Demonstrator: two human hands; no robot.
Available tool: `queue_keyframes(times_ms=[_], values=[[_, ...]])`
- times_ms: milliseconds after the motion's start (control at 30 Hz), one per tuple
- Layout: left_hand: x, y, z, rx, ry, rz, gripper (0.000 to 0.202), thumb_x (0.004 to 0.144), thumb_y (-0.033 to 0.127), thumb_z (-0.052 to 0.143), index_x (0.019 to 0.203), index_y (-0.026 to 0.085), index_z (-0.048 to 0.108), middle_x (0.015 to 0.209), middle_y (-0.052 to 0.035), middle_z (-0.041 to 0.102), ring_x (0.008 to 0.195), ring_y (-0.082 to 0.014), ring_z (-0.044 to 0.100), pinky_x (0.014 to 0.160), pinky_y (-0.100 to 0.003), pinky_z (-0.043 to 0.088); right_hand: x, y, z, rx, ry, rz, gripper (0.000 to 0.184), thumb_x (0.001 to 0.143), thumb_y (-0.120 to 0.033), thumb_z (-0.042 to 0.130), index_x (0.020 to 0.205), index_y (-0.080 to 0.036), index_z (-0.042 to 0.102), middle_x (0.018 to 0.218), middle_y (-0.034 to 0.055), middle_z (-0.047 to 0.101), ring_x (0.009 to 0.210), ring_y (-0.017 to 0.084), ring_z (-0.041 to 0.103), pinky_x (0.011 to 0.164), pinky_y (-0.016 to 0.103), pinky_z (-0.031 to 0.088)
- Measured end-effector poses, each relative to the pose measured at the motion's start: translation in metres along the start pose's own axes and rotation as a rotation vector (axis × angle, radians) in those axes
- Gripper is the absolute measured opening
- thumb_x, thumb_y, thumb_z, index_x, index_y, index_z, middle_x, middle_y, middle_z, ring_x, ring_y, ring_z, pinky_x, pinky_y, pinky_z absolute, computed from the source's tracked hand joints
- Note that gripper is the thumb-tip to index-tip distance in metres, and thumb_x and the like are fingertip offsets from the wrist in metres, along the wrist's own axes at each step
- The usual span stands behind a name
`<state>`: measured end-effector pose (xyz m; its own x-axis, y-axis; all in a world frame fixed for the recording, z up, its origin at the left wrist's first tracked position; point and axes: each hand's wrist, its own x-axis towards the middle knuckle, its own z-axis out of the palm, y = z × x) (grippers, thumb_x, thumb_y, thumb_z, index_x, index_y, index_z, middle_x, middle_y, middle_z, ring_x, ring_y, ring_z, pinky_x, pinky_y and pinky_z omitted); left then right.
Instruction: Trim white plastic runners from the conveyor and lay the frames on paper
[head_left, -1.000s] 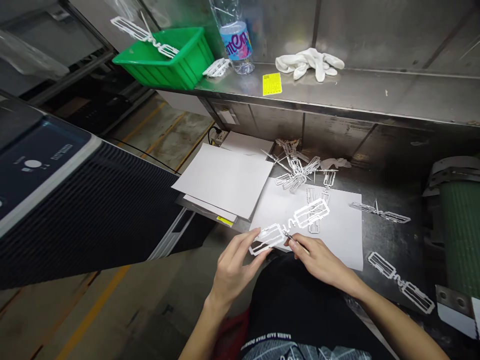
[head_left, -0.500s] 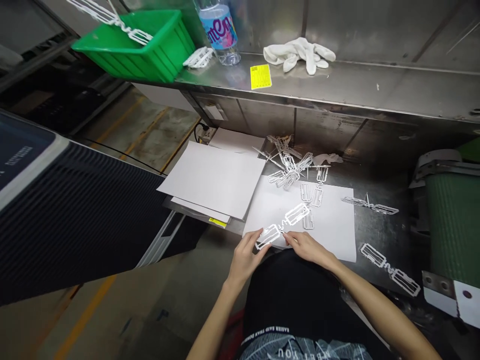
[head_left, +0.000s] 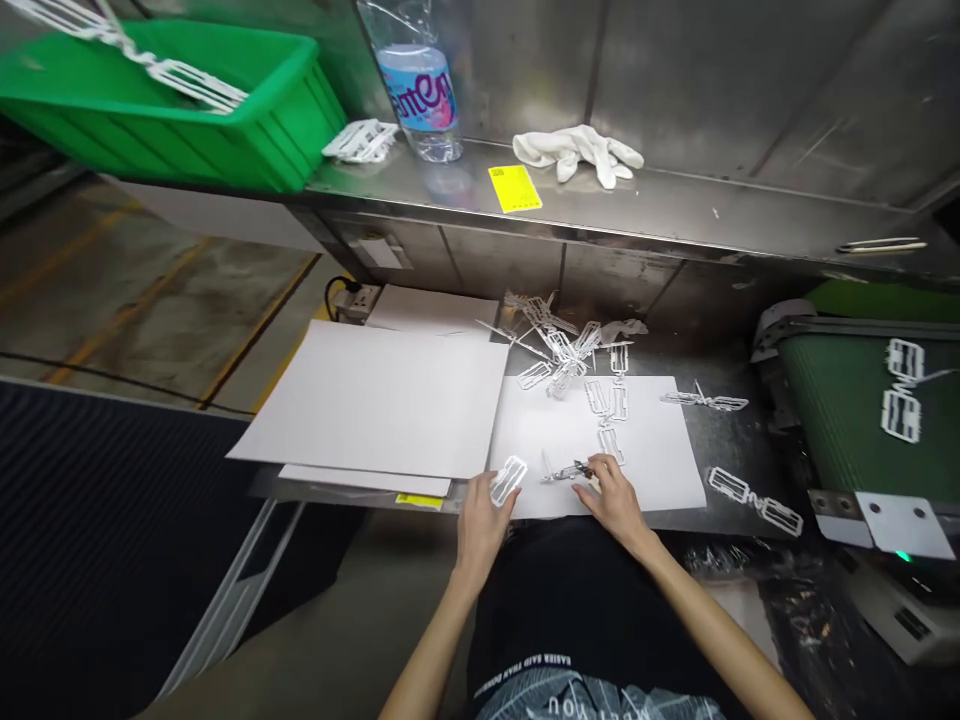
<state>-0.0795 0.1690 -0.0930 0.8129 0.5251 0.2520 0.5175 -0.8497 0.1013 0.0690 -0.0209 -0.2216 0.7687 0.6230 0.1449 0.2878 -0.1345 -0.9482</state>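
— Where is the plastic frame?
— Pinched in the left hand, standing up just past its fingertips at the near edge of the counter.
— And the right hand?
— Closed on a small metal tool. The tip points left toward the frame, near it but apart.
— What's around them?
— A big paper sheet lies left of the left hand and a smaller sheet under the right. A pile of plastic pieces sits beyond, and a double frame lies right of the right hand.
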Motion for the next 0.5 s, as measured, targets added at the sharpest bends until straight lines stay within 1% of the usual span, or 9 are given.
queue_keyframes(times_ms=[67, 100, 167, 200, 267, 300, 400, 467, 500], values=[[0.013, -0.008, -0.003, 0.040, -0.057, 0.028, 0.051, 0.104, 0.046, 0.059, 0.131, 0.004, 0.061, 0.123, -0.0182, 0.061, 0.115, -0.0336, 0.061, 0.097, -0.048, 0.054, 0.003, -0.005, 0.013, -0.084, 0.032, 0.028, 0.027, 0.098, -0.027, 0.068, 0.121, -0.015, 0.061, 0.156, 0.0108, 0.046, 0.113, 0.023, 0.062, 0.096, 0.039, 0.048], [0.020, -0.010, -0.004, 0.066, -0.087, 0.051, 0.055, 0.104, 0.046, 0.058, 0.134, 0.000, 0.060, 0.125, -0.0213, 0.059, 0.119, -0.0366, 0.058, 0.101, -0.051, 0.052, 0.006, -0.008, 0.020, -0.122, 0.035, 0.050, 0.024, 0.097, -0.021, 0.068, 0.119, -0.015, 0.062, 0.153, 0.0105, 0.051, 0.111, 0.024, 0.062, 0.096, 0.041, 0.047], [0.035, -0.008, -0.007, 0.118, -0.142, 0.112, 0.068, 0.104, 0.046, 0.055, 0.143, -0.009, 0.055, 0.133, -0.0288, 0.054, 0.124, -0.0426, 0.051, 0.107, -0.056, 0.046, 0.010, -0.014, 0.032, -0.183, 0.038, 0.108, 0.018, 0.099, -0.015, 0.062, 0.116, -0.014, 0.065, 0.124, 0.0095, 0.066, 0.106, 0.025, 0.062, 0.095, 0.042, 0.046], [0.043, -0.005, -0.008, 0.134, -0.167, 0.149, 0.073, 0.105, 0.047, 0.052, 0.147, -0.013, 0.050, 0.139, -0.0316, 0.050, 0.127, -0.0446, 0.047, 0.109, -0.057, 0.043, 0.010, -0.017, 0.037, -0.205, 0.046, 0.142, 0.018, 0.100, -0.012, 0.058, 0.115, -0.013, 0.067, 0.112, 0.0087, 0.068, 0.101, 0.024, 0.062, 0.094, 0.042, 0.046], [0.061, 0.003, -0.009, 0.133, -0.219, 0.221, 0.080, 0.106, 0.051, 0.040, 0.152, -0.014, 0.047, 0.145, -0.0326, 0.047, 0.131, -0.0454, 0.044, 0.114, -0.057, 0.039, 0.001, -0.024, 0.041, -0.233, 0.078, 0.189, 0.022, 0.103, -0.011, 0.053, 0.117, -0.014, 0.069, 0.106, 0.0083, 0.068, 0.096, 0.022, 0.061, 0.091, 0.039, 0.047], [0.069, 0.009, -0.009, 0.118, -0.250, 0.252, 0.082, 0.106, 0.053, 0.033, 0.152, -0.013, 0.048, 0.145, -0.0313, 0.048, 0.133, -0.0442, 0.044, 0.117, -0.055, 0.037, -0.007, -0.028, 0.040, -0.241, 0.100, 0.204, 0.021, 0.100, -0.008, 0.055, 0.112, -0.013, 0.070, 0.101, 0.0077, 0.069, 0.092, 0.021, 0.062, 0.087, 0.037, 0.047], [0.093, 0.033, 0.000, 0.062, -0.377, 0.266, 0.093, 0.097, 0.062, 0.025, 0.145, -0.011, 0.055, 0.131, -0.0287, 0.059, 0.127, -0.0440, 0.052, 0.115, -0.056, 0.039, -0.051, -0.044, 0.017, -0.273, 0.242, 0.178, 0.015, 0.094, -0.008, 0.062, 0.104, -0.015, 0.071, 0.097, 0.0045, 0.070, 0.090, 0.021, 0.064, 0.083, 0.036, 0.047], [0.102, 0.054, 0.010, 0.017, -0.549, 0.277, 0.092, 0.091, 0.067, 0.025, 0.140, -0.002, 0.060, 0.132, -0.0223, 0.062, 0.118, -0.0378, 0.061, 0.108, -0.050, 0.046, -0.091, -0.054, -0.018, -0.336, 0.410, 0.171, 0.014, 0.099, -0.014, 0.057, 0.102, -0.015, 0.070, 0.099, 0.0054, 0.072, 0.089, 0.021, 0.065, 0.079, 0.036, 0.047], [0.104, 0.065, 0.015, 0.004, -0.635, 0.274, 0.092, 0.087, 0.070, 0.025, 0.138, 0.002, 0.061, 0.132, -0.0199, 0.063, 0.113, -0.0354, 0.065, 0.103, -0.048, 0.050, -0.114, -0.058, -0.044, -0.375, 0.496, 0.180, 0.016, 0.100, -0.014, 0.054, 0.103, -0.016, 0.070, 0.103, 0.0054, 0.074, 0.092, 0.021, 0.066, 0.080, 0.037, 0.048]])
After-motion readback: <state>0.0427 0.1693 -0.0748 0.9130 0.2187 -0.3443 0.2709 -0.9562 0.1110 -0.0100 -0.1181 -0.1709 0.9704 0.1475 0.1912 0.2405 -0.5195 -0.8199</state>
